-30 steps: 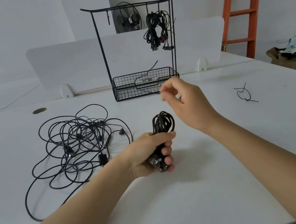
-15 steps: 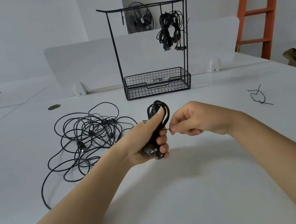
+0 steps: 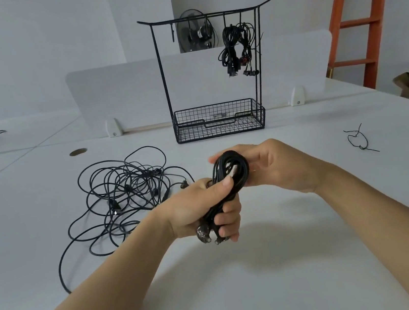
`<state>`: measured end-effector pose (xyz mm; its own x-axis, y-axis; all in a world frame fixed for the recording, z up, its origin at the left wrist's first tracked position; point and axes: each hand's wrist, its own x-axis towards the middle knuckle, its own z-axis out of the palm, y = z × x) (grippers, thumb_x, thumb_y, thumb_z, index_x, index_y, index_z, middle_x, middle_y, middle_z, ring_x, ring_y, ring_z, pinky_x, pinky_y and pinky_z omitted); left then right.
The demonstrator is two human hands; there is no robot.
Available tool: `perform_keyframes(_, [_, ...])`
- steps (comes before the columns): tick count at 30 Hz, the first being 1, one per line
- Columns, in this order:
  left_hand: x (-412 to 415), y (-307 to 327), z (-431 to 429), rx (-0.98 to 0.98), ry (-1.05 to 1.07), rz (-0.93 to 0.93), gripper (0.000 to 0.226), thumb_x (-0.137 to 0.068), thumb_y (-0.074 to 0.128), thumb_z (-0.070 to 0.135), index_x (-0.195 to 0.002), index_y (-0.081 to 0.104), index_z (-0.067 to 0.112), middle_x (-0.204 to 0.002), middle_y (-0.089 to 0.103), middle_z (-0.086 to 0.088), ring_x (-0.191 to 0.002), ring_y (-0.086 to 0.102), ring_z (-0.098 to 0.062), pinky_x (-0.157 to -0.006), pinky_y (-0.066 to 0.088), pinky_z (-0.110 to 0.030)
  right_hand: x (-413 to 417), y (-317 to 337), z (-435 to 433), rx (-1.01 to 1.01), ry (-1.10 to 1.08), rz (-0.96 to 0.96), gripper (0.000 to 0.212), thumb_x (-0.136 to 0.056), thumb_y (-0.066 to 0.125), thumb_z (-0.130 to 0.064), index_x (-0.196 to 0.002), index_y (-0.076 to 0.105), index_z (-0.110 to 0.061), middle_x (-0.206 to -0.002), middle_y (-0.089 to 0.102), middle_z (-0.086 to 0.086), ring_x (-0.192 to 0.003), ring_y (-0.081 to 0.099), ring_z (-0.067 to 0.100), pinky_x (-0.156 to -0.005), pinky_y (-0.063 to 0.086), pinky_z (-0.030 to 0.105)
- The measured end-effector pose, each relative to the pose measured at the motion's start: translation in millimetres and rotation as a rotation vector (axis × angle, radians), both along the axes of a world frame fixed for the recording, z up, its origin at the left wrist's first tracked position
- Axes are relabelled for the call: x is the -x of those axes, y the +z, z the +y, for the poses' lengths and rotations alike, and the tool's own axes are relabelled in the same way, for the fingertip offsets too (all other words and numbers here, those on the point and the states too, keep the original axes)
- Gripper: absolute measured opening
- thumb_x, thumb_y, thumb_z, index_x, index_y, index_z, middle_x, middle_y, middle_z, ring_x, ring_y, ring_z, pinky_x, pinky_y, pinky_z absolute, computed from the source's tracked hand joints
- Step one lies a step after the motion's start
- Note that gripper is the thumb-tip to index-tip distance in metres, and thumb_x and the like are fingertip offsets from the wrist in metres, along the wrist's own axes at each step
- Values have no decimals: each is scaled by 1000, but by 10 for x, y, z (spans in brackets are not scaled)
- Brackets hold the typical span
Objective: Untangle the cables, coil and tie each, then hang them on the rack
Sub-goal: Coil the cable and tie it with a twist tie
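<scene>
My left hand (image 3: 201, 209) grips a coiled black cable (image 3: 230, 174) upright above the white table (image 3: 245, 282), thumb pressed on its side, plugs sticking out below the fist. My right hand (image 3: 277, 164) wraps behind the coil's upper loop, fingers curled around it. A tangled heap of black cables (image 3: 126, 194) lies on the table to the left. The black wire rack (image 3: 212, 73) stands behind, with tied cable bundles (image 3: 236, 48) hanging from its right hooks.
A loose black twist tie (image 3: 359, 139) lies on the table at the right. The rack's wire basket (image 3: 219, 120) sits against a white divider panel (image 3: 121, 95). An orange ladder (image 3: 362, 9) stands at the back right, a fan behind the rack.
My right hand came down from mid-air near the rack to the coil and now curls around its top. The coil has tilted slightly rightward and risen in my left hand.
</scene>
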<state>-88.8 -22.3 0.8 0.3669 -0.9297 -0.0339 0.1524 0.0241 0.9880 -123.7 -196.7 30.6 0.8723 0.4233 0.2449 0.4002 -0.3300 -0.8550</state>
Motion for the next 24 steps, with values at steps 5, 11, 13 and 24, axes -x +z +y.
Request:
perform_keyframes(5, [-25, -1, 27, 9, -58, 65, 45, -59, 72, 65, -52, 55, 24, -44, 45, 10, -42, 48, -8, -58, 52, -26, 39, 11, 71, -24, -54, -71, 27, -79, 62, 8, -89, 68, -16, -85, 69, 7, -84, 62, 9, -86, 53, 26])
perform_keyframes(11, [-19, 61, 19, 9, 231, 56, 50, -40, 90, 48, -61, 62, 11, -41, 39, 3, -38, 46, -13, -51, 51, -28, 17, -5, 93, -5, -177, -144, 23, -84, 60, 2, -73, 62, -18, -66, 62, -5, -67, 58, 5, -74, 50, 18])
perform_keyframes(13, [14, 80, -32, 4, 356, -31, 29, -55, 84, 27, -65, 61, 12, -42, 38, 1, -39, 45, -13, -51, 52, -29, 14, -4, 105, -16, -234, -193, 18, -85, 60, 0, -76, 63, -15, -70, 64, -1, -66, 58, 2, -72, 48, 15])
perform_keyframes(24, [50, 145, -67, 35, 589, -17, 34, -80, 53, 36, -71, 47, 4, -43, 34, -2, -36, 40, -17, -50, 51, -29, -33, -56, 118, -27, -418, -338, 26, -89, 56, -6, -72, 54, -27, -71, 59, -12, -65, 54, 4, -59, 40, 11])
